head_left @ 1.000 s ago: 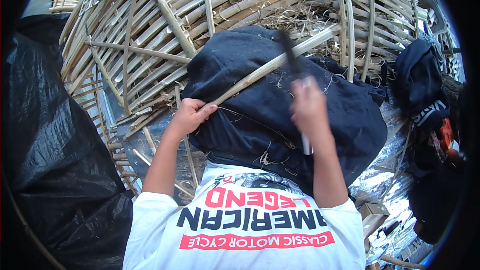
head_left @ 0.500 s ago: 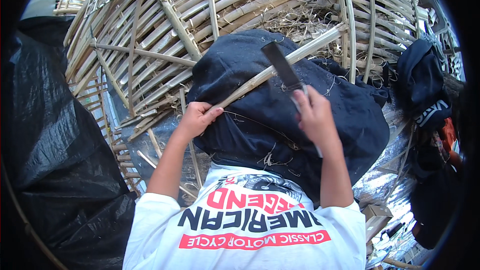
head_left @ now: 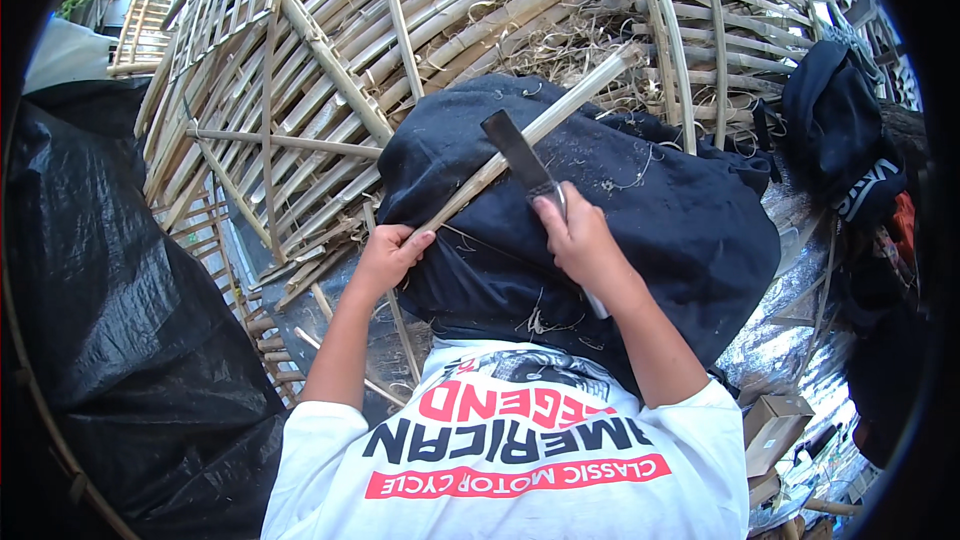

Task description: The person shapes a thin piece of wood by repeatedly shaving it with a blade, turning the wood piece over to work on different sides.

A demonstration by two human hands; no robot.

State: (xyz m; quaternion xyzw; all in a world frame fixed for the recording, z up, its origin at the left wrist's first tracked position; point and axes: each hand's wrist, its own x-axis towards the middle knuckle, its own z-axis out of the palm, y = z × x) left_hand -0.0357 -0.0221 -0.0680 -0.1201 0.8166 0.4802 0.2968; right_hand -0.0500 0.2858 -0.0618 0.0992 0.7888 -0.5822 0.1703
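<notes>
A pale bamboo strip (head_left: 560,112) slants across my lap, its far end up and to the right. My left hand (head_left: 394,258) is closed round its near end. In my right hand (head_left: 585,240) is a knife (head_left: 521,157) with a broad dark blade, gripped by its handle; the handle's end shows below my fist. The blade lies across the strip about midway along it. Black cloth (head_left: 640,210) covers my lap beneath both, with a few thin shavings (head_left: 540,317) on it.
Slatted bamboo lattice (head_left: 330,50) spreads ahead, with curled shavings (head_left: 540,45) heaped on it. Black plastic sheeting (head_left: 130,290) hangs at the left. Dark clothing (head_left: 840,120) lies at the right, and a cardboard box (head_left: 775,430) stands near my right side.
The knife and my right hand have moved left and nearer along the strip. The strip's far end has shifted left in view, while my left hand keeps its grip.
</notes>
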